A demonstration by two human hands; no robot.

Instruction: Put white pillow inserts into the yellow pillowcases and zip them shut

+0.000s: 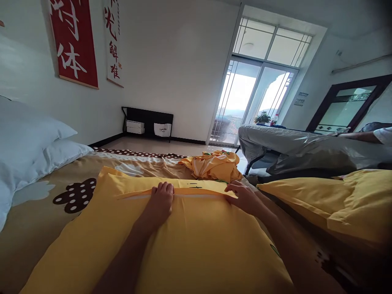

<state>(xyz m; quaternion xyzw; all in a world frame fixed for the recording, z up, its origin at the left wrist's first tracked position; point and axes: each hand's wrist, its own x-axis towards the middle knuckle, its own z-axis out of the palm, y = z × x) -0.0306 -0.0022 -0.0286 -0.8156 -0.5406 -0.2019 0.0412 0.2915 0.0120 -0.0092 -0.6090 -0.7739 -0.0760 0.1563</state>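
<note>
1. Yellow pillowcase (211,245), looking plump, is filling the foreground and lying on top of the patterned bedsheet (36,222), its far end pointing away from the person.
2. White pillows (27,139) are resting one over another at the left of the bedsheet.
3. A creased yellow pillowcase (361,204) is lying off to the right.
4. A crumpled yellow-orange cloth (216,165) is sitting just past the far end of the plump pillowcase.
5. The fabric flap (196,190) is running crosswise near that far end, a thin white strip (199,196) showing along its near edge.
6. The left hand (163,199) is curling its fingers nearly closed over the flap's edge, gripping it.
7. The right hand (244,197) is touching the flap's right end, fingers partly bent; whether it is pinching the fabric, I cannot tell.
</note>
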